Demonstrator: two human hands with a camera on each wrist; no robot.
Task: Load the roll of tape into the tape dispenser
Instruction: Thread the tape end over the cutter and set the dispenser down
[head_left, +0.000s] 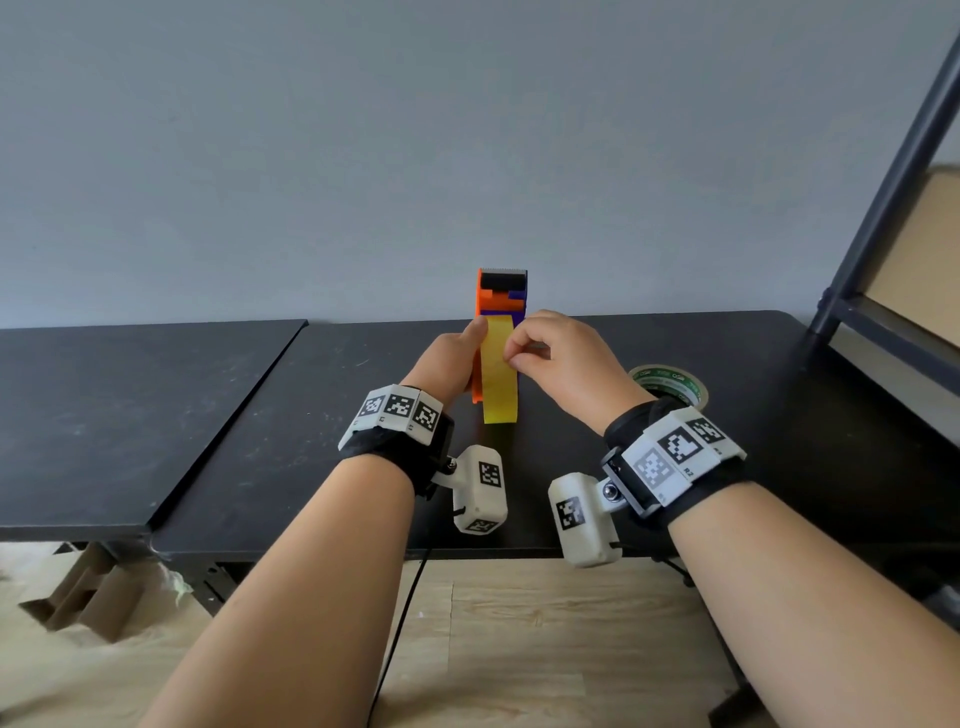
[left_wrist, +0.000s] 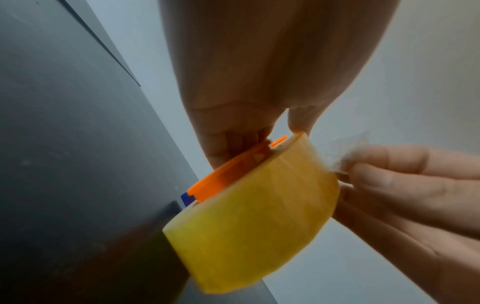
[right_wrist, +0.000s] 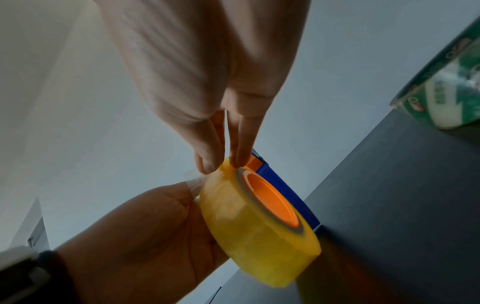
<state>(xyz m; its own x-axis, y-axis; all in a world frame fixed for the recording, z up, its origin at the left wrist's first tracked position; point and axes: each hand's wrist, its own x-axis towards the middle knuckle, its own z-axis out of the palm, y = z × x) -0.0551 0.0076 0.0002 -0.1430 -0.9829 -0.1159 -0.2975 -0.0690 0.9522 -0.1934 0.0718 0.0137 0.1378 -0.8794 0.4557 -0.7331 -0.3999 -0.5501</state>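
An orange and blue tape dispenser (head_left: 501, 293) stands upright on the black table (head_left: 311, 415), with a yellow roll of tape (head_left: 498, 379) seated on its orange hub (right_wrist: 270, 203). My left hand (head_left: 457, 358) grips the dispenser's left side, thumb up against the roll. My right hand (head_left: 550, 358) pinches the clear loose end of the tape (right_wrist: 193, 179) at the roll's upper edge between thumb and forefinger. The left wrist view shows the roll (left_wrist: 249, 216), the orange side plate (left_wrist: 233, 170) and the pinched tape end (left_wrist: 340, 154).
A second roll with green print (head_left: 670, 387) lies flat on the table just right of my right hand. A dark metal shelf frame (head_left: 883, 218) rises at the right. A second black tabletop (head_left: 104, 415) adjoins on the left. Wooden floor lies below.
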